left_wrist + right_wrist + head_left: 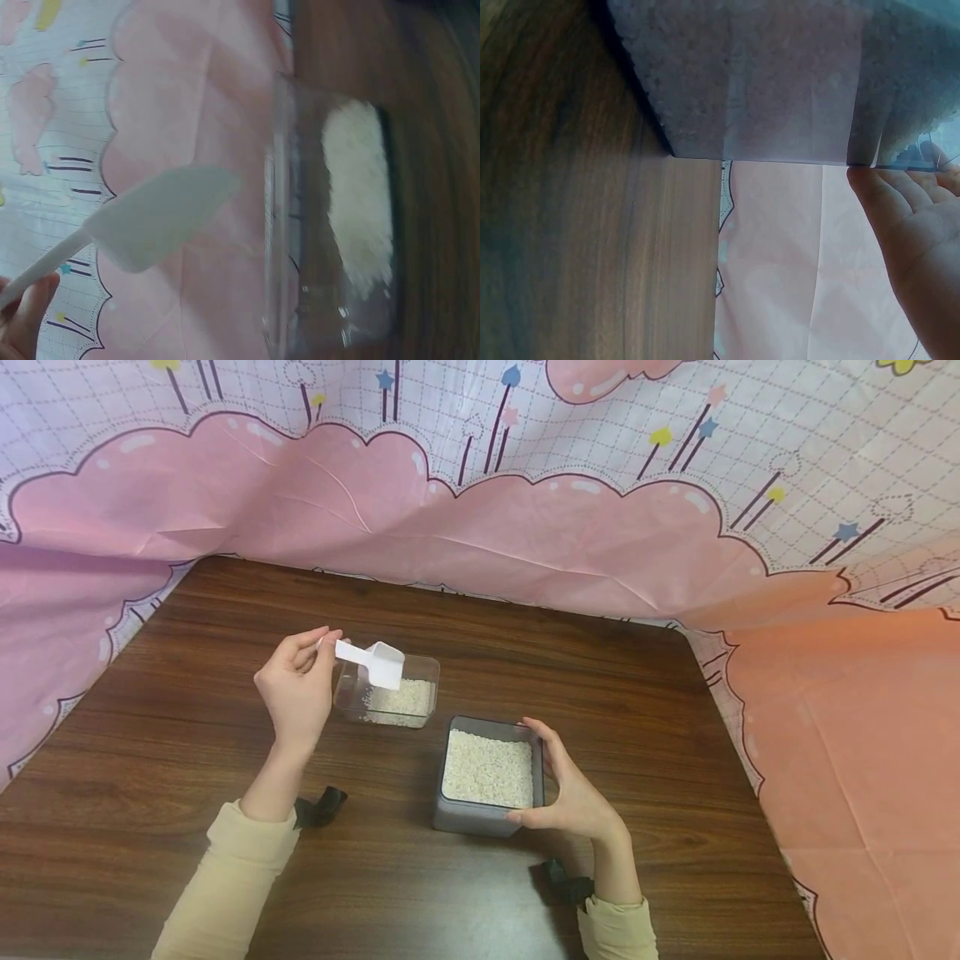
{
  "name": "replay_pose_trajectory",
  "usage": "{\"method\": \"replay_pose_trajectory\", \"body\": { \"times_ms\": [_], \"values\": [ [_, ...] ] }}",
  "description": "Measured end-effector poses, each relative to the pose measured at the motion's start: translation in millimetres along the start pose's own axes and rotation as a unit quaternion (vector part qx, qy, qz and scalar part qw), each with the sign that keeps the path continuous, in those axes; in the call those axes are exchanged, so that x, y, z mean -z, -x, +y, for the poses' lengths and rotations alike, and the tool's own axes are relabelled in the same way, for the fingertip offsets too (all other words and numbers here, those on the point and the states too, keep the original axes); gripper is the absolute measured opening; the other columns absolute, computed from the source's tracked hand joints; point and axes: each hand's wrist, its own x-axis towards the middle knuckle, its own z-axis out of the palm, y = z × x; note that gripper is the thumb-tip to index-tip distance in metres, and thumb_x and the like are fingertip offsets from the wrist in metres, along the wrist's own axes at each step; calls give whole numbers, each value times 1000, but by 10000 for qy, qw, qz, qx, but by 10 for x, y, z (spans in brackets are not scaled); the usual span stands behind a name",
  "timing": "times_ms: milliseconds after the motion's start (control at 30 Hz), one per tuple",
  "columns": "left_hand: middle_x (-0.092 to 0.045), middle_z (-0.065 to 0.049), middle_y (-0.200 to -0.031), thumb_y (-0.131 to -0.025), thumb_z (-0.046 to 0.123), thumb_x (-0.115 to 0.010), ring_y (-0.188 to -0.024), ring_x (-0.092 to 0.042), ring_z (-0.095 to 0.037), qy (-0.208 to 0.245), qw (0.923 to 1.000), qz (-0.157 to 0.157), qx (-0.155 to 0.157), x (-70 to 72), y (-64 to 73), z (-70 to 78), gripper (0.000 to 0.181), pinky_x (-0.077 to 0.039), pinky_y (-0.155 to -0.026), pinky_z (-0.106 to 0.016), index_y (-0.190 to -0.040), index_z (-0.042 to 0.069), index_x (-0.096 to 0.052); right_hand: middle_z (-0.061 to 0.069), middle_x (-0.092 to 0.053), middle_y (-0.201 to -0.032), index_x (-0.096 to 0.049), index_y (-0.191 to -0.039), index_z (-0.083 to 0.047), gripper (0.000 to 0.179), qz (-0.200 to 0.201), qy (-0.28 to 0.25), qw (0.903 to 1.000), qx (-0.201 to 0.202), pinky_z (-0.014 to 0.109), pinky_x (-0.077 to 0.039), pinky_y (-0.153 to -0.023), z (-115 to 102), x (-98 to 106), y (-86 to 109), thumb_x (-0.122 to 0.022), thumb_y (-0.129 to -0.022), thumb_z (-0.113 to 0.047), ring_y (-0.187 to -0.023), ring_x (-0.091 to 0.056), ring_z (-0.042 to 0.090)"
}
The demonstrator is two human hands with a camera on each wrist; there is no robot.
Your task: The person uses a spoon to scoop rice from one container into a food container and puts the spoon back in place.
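My left hand (pixel 302 681) pinches the handle of a white scoop (pixel 384 667). In the head view the scoop overlaps a small clear plastic container (pixel 351 697) with rice (pixel 411 700) in its bottom. The left wrist view shows the scoop (pixel 161 217) tilted above that container's rim (pixel 274 225), its handle held at the fingertips. To the right, a grey see-through square bin (pixel 480 818) stands on the table, filled high with rice (pixel 489 768). My right hand (pixel 573 797) holds the bin's right side, thumb at the near corner and fingers at the far one.
The brown wooden table (pixel 360 893) carries both containers. A black strap (pixel 321 807) hangs by the left wrist, another black strap (pixel 564 885) by the right. Behind the table's far edge hangs a pink and white patterned cloth (pixel 465 535).
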Motion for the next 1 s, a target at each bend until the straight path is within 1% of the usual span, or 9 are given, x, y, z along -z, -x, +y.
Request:
{"method": "replay_pose_trajectory", "body": {
  "times_ms": [100,200,267,333,467,600,667,833,1000],
  "values": [
    [-73,-20,-92,-91,-1,-67,-78,-72,-7,766,9934,221,826,2,-21,61,13,-61,-67,-20,-97,-12,-68,8,-24,-156,-17,-153,-16,111,-7,12,10000,10,68,-19,-115,2,-1,0,-88,-68,-14,-145,-17,32],
    [-75,-12,-85,-90,-3,-66,-76,-73,-14,1510,9779,284,1415,-3,-35,107,9,-63,-68,-25,-96,-10,-66,7,-24,-156,-17,-153,-14,112,-8,28,10000,19,70,-19,-114,-3,-2,2,-88,-67,-14,-145,-18,32],
    [-74,-9,-81,-91,-4,-65,-76,-74,-19,1970,9649,260,1720,-9,-33,132,9,-63,-69,-28,-95,-12,-64,7,-24,-156,-17,-153,-14,112,-7,33,10000,23,70,-19,-114,-6,-2,3,-88,-67,-14,-145,-18,33],
    [-74,-11,-80,-90,-6,-64,-74,-74,-22,2354,9512,203,1986,-16,-26,160,8,-63,-69,-30,-94,-14,-64,7,-25,-156,-17,-153,-16,112,-5,22,10000,13,69,-19,-114,-7,-3,3,-88,-67,-14,-145,-18,32],
    [-73,-14,-79,-90,-7,-64,-74,-74,-23,2640,9348,33,2374,-28,1,236,4,-63,-66,-28,-88,-8,-68,8,-25,-156,-18,-153,-22,111,-15,7,10000,30,67,-16,-116,1,-3,-1,-88,-67,-13,-146,-17,30],
    [-73,-15,-79,-89,-7,-65,-75,-74,-24,2684,9321,-158,2428,-36,14,324,5,-63,-66,-29,-87,-6,-70,10,-25,-156,-18,-153,-25,112,-27,1,9999,102,64,-15,-118,7,-5,-9,-88,-67,-12,-146,-17,30],
    [-73,-15,-80,-89,-7,-66,-76,-74,-25,2661,9337,-276,2381,-42,18,370,4,-63,-67,-30,-89,-6,-69,9,-24,-156,-18,-153,-25,112,-32,6,9999,105,64,-15,-118,6,-6,-11,-89,-67,-12,-146,-17,29],
    [-74,-12,-84,-89,-8,-65,-79,-74,-25,2441,9435,-700,2129,-92,55,476,7,-63,-70,-32,-94,-5,-69,11,-23,-156,-17,-153,-20,113,-41,1,10000,89,65,-15,-117,7,-5,-9,-89,-67,-11,-146,-17,30],
    [-75,-6,-85,-90,-9,-63,-81,-74,-22,2213,9497,-1165,1883,-169,118,522,10,-62,-74,-36,-98,-7,-68,11,-24,-156,-18,-153,-23,113,-13,-33,9999,117,65,-16,-117,9,-10,-12,-89,-66,-11,-145,-19,30]
  ]
}}
